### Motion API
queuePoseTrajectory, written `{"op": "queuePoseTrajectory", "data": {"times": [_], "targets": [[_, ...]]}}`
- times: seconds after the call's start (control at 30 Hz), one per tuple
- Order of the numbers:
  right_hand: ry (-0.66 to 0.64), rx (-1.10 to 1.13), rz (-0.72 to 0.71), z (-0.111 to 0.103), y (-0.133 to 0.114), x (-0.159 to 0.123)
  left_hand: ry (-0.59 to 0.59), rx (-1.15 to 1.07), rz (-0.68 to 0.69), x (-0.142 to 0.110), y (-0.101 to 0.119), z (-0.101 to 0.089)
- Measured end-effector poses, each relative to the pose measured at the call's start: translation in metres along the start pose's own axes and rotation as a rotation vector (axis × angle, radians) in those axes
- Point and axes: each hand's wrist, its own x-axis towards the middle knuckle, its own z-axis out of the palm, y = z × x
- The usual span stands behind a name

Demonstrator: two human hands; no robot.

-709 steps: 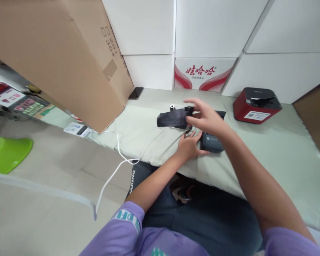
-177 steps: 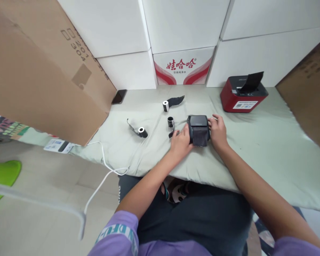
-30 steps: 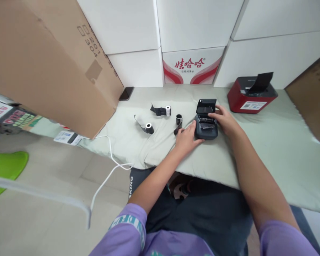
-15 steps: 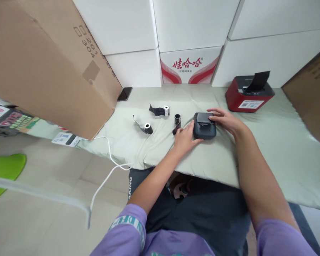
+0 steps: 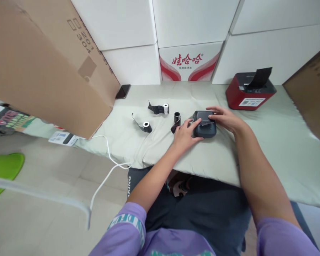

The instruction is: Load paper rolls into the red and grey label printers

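Note:
A small dark receipt printer (image 5: 208, 132) sits on the cloth-covered table between my hands, a short dark strip of paper showing at its slot. My left hand (image 5: 185, 136) holds its left side, thumb along the front and index finger lying on the lid. From the right, my right hand (image 5: 225, 119) grips the printer, its fingers reaching over the lid's right edge. Just left of my left hand stands a black paper roll (image 5: 177, 117) with a crumpled loose end. Farther left lie two more rolls, a black-sided one (image 5: 147, 127) and a white one with a black tail (image 5: 165, 109).
A red printer (image 5: 250, 94) with black paper sticking out stands at the back right. A phone (image 5: 123, 91) lies by the large cardboard box (image 5: 56, 64) on the left. White boxes (image 5: 192, 62) line the back. A white cable (image 5: 108, 149) hangs over the front edge.
My left index finger has moved right, from the printer's left side onto its lid. My right hand keeps nearly the same hold. The view has shifted slightly.

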Motion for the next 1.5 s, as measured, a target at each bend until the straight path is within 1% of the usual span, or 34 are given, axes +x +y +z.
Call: {"op": "queuePoseTrajectory", "data": {"times": [0.13,0.27,0.37,0.43,0.53,0.67,0.8,0.9,1.0,1.1,1.2,1.3,1.4,1.5], "targets": [[0.02,-0.014,-0.026,0.0,0.005,0.0,-0.001,0.006,0.004,0.0,-0.001,0.001],[0.124,-0.019,-0.011,0.004,0.008,-0.004,-0.029,0.052,0.044,-0.001,-0.002,0.005],[0.186,-0.07,0.026,0.007,0.004,-0.008,-0.053,0.069,0.094,-0.001,-0.003,0.007],[0.185,-0.131,0.042,0.008,0.0,-0.012,-0.055,0.065,0.104,-0.002,-0.004,0.007],[0.146,-0.19,0.052,0.008,-0.003,-0.015,-0.06,0.052,0.105,-0.003,-0.003,0.006],[0.137,-0.225,0.012,0.008,-0.005,-0.018,-0.066,0.054,0.122,-0.005,-0.001,0.002],[0.195,-0.181,-0.06,0.009,-0.009,-0.026,-0.02,0.085,0.156,-0.007,0.008,-0.003],[0.224,-0.113,-0.073,0.003,-0.011,-0.041,-0.008,0.124,0.208,-0.006,0.019,-0.005],[0.293,-0.014,-0.043,-0.011,-0.008,-0.059,-0.027,0.151,0.291,0.001,0.037,-0.002],[0.426,0.021,-0.045,-0.034,-0.002,-0.073,-0.065,0.16,0.365,0.018,0.06,0.007],[0.585,0.031,-0.03,-0.063,0.006,-0.079,-0.098,0.159,0.403,0.038,0.086,0.024],[0.722,0.127,0.033,-0.092,0.014,-0.083,-0.1,0.153,0.438,0.053,0.106,0.049],[0.796,0.197,0.083,-0.115,0.02,-0.086,-0.122,0.134,0.493,0.061,0.114,0.073],[0.831,0.174,0.108,-0.125,0.022,-0.087,-0.174,0.084,0.547,0.063,0.111,0.085]]}}
